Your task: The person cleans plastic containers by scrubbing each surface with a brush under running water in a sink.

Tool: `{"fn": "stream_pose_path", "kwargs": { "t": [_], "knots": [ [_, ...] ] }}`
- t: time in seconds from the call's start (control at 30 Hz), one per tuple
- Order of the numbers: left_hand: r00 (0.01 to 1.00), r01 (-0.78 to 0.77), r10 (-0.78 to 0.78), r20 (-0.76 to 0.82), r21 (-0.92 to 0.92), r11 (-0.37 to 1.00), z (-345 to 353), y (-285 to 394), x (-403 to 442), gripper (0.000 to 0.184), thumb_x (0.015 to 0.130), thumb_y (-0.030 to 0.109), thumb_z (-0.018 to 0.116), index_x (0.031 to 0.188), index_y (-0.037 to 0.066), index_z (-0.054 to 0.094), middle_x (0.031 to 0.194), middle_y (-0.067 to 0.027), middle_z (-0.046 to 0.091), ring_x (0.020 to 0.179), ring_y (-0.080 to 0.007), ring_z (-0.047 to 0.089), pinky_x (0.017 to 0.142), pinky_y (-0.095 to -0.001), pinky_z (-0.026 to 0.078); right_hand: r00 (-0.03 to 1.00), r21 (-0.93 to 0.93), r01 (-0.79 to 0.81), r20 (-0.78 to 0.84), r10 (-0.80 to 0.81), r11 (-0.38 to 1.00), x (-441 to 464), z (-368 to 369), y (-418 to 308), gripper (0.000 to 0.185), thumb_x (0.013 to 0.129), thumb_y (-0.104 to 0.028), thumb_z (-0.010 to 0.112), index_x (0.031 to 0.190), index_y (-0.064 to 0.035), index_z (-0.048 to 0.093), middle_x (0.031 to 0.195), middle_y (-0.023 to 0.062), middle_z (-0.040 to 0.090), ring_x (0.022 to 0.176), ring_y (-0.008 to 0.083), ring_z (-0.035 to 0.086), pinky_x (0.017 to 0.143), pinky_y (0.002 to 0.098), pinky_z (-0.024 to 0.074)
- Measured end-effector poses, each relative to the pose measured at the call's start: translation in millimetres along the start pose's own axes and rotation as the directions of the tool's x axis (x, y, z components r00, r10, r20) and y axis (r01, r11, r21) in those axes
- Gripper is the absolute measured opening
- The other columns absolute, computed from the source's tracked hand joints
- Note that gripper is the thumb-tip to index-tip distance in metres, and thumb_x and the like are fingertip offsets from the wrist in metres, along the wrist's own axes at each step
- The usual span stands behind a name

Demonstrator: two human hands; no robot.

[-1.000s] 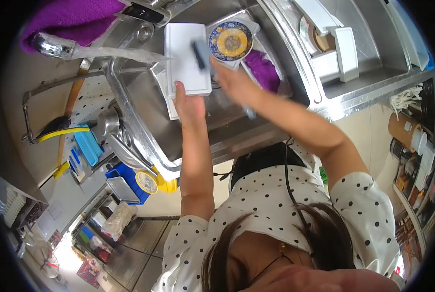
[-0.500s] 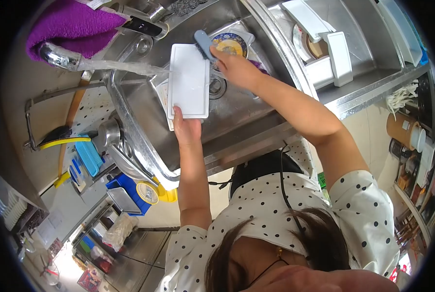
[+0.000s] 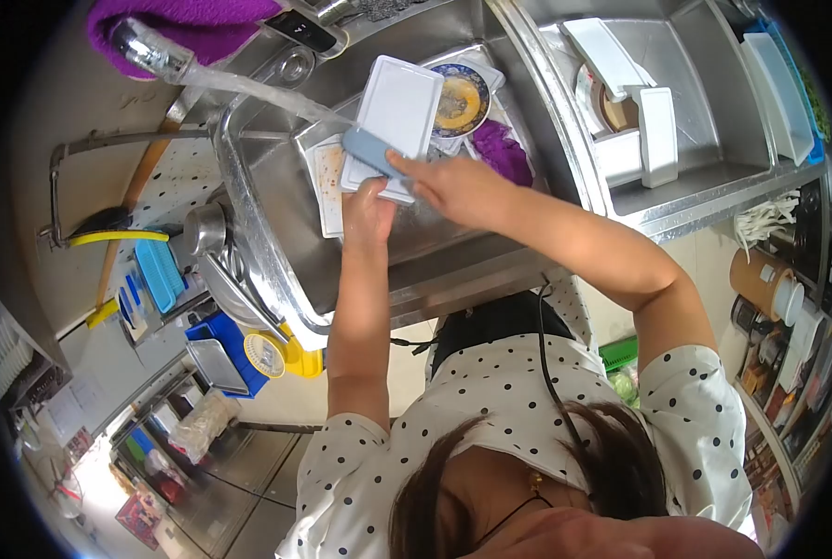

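My left hand (image 3: 369, 212) grips the near end of a white rectangular plate (image 3: 402, 98), held tilted over the sink. In my right hand (image 3: 444, 186) is a blue-grey scrubbing brush (image 3: 368, 151), laid across the lower part of the plate; its bristles are hidden beneath its back. Water from the faucet (image 3: 150, 48) runs onto the plate's left edge. Under it, partly covered, lies another white plate (image 3: 328, 191) with brown food specks. A round plate with a blue patterned rim (image 3: 461, 101) and a purple cloth (image 3: 500, 154) sit to the right in the sink.
The steel sink's divider (image 3: 551, 102) separates a second basin holding several white dishes (image 3: 659, 140). A purple towel (image 3: 211, 23) hangs by the faucet. Metal pans (image 3: 234, 279) stand left of the sink, near a yellow basket (image 3: 300, 356).
The brush has moved from the plate's far right corner down to its near end. The plate has turned clockwise, its far end shifting right, and the water now strikes its left edge.
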State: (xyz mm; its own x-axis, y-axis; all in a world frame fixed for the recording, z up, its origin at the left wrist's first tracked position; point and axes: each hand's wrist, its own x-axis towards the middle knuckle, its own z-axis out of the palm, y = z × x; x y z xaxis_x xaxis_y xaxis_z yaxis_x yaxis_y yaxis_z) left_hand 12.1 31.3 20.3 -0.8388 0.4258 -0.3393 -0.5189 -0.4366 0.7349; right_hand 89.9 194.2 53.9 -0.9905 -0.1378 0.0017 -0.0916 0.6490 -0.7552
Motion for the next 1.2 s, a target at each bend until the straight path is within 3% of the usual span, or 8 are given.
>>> {"fn": "stream_pose_path", "kwargs": {
  "t": [0.1,0.23,0.3,0.5,0.77,0.93,1.07,1.2],
  "knots": [
    [0.995,0.054,-0.059,0.079,0.070,0.996,-5,3,-2,0.069,0.065,-0.011,0.044,0.132,0.000,0.036,0.123,-0.0153,0.049,0.117,-0.0305,0.048,0.101,-0.0435,0.040,0.958,0.084,-0.252,-0.117,0.261,0.964,25,-30,47,0.049,0.088,-0.017,0.052,0.136,-0.0141,0.041,0.082,0.0228,0.063,0.067,0.0383,0.062,0.067,0.0435,0.0504],
    [0.996,0.060,-0.067,0.059,0.117,0.991,-4,6,16,0.069,0.064,-0.010,0.045,0.132,-0.001,0.037,0.125,-0.0155,0.049,0.117,-0.0313,0.049,0.101,-0.0422,0.040,0.982,-0.127,-0.022,0.184,0.046,0.992,-1,-30,-9,0.048,0.090,-0.016,0.049,0.137,-0.0155,0.039,0.084,0.0201,0.064,0.072,0.0361,0.063,0.067,0.0436,0.0498],
    [0.991,0.071,-0.082,0.104,0.110,0.991,-10,6,19,0.064,0.065,-0.012,0.044,0.129,-0.003,0.040,0.123,-0.0153,0.051,0.116,-0.0296,0.050,0.100,-0.0406,0.040,0.987,-0.147,0.108,-0.104,-0.124,0.983,6,-20,24,0.048,0.090,-0.013,0.046,0.137,-0.0163,0.039,0.082,0.0187,0.064,0.071,0.0364,0.062,0.065,0.0435,0.0492],
    [0.995,-0.031,-0.004,0.095,0.357,0.934,-9,9,30,0.051,0.069,-0.012,0.050,0.120,-0.005,0.051,0.115,-0.0123,0.058,0.108,-0.0226,0.056,0.095,-0.0340,0.043,0.989,-0.093,0.043,0.146,-0.029,0.995,-9,-38,-13,0.047,0.089,-0.013,0.049,0.136,-0.0122,0.040,0.083,0.0215,0.063,0.071,0.0354,0.062,0.066,0.0434,0.0484],
    [0.962,-0.266,0.174,0.211,0.875,0.405,-3,34,36,0.039,0.077,-0.001,0.059,0.116,-0.002,0.058,0.099,-0.0099,0.065,0.090,-0.0130,0.059,0.080,-0.0265,0.046,0.979,-0.131,0.005,0.203,0.022,0.991,-10,-47,-21,0.044,0.090,-0.016,0.050,0.133,-0.0123,0.043,0.081,0.0220,0.062,0.070,0.0364,0.061,0.067,0.0434,0.0478],
    [0.960,-0.251,0.235,0.152,0.836,0.488,-20,22,38,0.034,0.077,0.003,0.063,0.109,-0.003,0.061,0.095,-0.0105,0.066,0.086,-0.0130,0.060,0.078,-0.0267,0.047,0.962,-0.033,-0.269,0.028,0.270,0.963,18,-61,21,0.043,0.091,-0.017,0.050,0.133,-0.0138,0.044,0.086,0.0240,0.062,0.075,0.0366,0.062,0.072,0.0422,0.0482],
    [0.954,-0.289,0.233,0.187,0.770,0.568,-26,31,32,0.030,0.077,0.004,0.064,0.106,-0.005,0.061,0.093,-0.0080,0.065,0.085,-0.0130,0.060,0.077,-0.0270,0.046,0.984,-0.077,-0.042,0.171,0.054,0.996,1,-42,-17,0.044,0.090,-0.014,0.049,0.134,-0.0136,0.043,0.087,0.0228,0.063,0.075,0.0366,0.063,0.069,0.0422,0.0498],
    [0.950,-0.290,0.268,0.162,0.779,0.555,-42,32,16,0.036,0.076,0.004,0.064,0.110,-0.008,0.058,0.095,-0.0093,0.064,0.084,-0.0135,0.059,0.077,-0.0259,0.046,0.955,-0.001,-0.266,-0.137,0.263,0.964,30,-55,61,0.046,0.090,-0.015,0.050,0.135,-0.0173,0.042,0.088,0.0227,0.063,0.077,0.0346,0.064,0.074,0.0417,0.0495]
  ]
}}
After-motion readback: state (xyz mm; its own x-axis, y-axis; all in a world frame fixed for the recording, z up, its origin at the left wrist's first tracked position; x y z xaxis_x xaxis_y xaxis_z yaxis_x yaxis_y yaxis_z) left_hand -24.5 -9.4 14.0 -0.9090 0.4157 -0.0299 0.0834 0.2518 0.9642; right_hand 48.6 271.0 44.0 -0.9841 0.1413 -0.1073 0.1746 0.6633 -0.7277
